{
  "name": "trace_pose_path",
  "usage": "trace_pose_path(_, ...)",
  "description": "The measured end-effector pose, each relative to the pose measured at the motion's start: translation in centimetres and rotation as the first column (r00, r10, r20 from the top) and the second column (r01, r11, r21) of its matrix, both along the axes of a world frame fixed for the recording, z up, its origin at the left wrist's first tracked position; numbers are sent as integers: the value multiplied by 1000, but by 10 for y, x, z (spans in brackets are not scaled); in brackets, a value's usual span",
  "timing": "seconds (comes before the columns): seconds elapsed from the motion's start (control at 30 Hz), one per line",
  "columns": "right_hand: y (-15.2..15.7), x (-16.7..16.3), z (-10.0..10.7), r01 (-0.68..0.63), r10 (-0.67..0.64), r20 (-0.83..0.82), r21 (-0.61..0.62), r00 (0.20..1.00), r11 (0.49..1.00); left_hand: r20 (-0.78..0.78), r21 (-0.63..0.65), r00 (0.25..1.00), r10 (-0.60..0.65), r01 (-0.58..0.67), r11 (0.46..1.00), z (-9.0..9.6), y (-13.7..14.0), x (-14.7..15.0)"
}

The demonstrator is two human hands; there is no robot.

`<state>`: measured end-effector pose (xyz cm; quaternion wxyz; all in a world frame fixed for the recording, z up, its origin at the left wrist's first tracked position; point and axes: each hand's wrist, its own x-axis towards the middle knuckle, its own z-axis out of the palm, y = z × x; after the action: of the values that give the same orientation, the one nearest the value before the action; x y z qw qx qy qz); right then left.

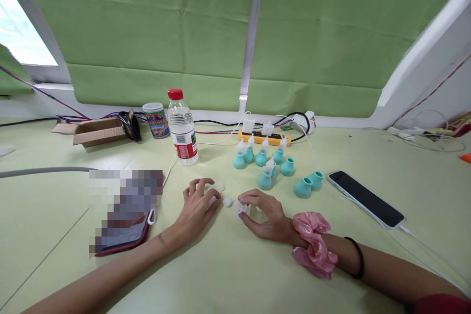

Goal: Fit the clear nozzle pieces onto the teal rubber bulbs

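right hand (268,213) pinches clear piece (238,207); light grip likely best. left hand (198,203) curled at clear bits (220,187), hold unclear.

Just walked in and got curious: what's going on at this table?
A person's right hand pinches a small translucent whitish piece over the pale green table. Their left hand is curled at similar translucent pieces. Beyond stand round-bellied teal bulbs; several carry pointed translucent tips, while three show open necks.

Beyond the two hands (200,200) (269,217) are nine teal pots (302,188), one bottle (184,140), one can (156,123); two phones (368,198) lie beside.
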<state>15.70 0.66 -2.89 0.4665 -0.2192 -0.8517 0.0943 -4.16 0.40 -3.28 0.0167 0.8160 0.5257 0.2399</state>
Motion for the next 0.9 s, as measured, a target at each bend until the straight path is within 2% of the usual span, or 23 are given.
trace_pose_path(0.1, -2, -3, 4, -7, -13, -114, -170, 993, 985, 99, 85, 993, -67, 58, 995, 4, -3, -1)
trace_pose_path(0.17, -5, -5, 7, -55, -17, -202, -344, 979, 938, 199, 136, 965, -169, 143, 980, 7, -7, 0)
trace_pose_path(0.23, -9, -7, 8, -152, -8, -291, -521, 957, 840, 316, 140, 917, -245, 210, 968, 9, -12, 2)
trace_pose_path(0.27, -11, -8, 9, -213, 3, -331, -602, 944, 770, 377, 116, 893, -246, 218, 969, 10, -15, 3)
trace_pose_path(0.37, -18, -11, 11, -361, 14, -420, -761, 907, 538, 568, -25, 814, -123, 166, 986, 11, -22, 8)
trace_pose_path(0.43, -22, -13, 12, -402, 5, -445, -802, 895, 442, 699, -119, 715, -28, 155, 981, 11, -26, 11)
trace_pose_path(0.5, -24, -15, 13, -424, -1, -459, -822, 889, 381, 793, -183, 608, 39, 176, 967, 11, -31, 13)
trace_pose_path(0.57, -25, -15, 13, -441, -13, -471, -835, 882, 330, 832, -212, 550, 74, 192, 958, 12, -35, 15)
trace_pose_path(0.6, -25, -16, 13, -447, -20, -476, -839, 879, 311, 835, -214, 546, 74, 196, 957, 13, -37, 15)
trace_pose_path(0.77, -24, -15, 12, -461, -22, -486, -840, 873, 286, 796, -159, 606, -11, 226, 961, 16, -40, 15)
trace_pose_path(0.9, -22, -15, 10, -442, -38, -468, -855, 883, 273, 754, -101, 655, -53, 196, 975, 14, -38, 14)
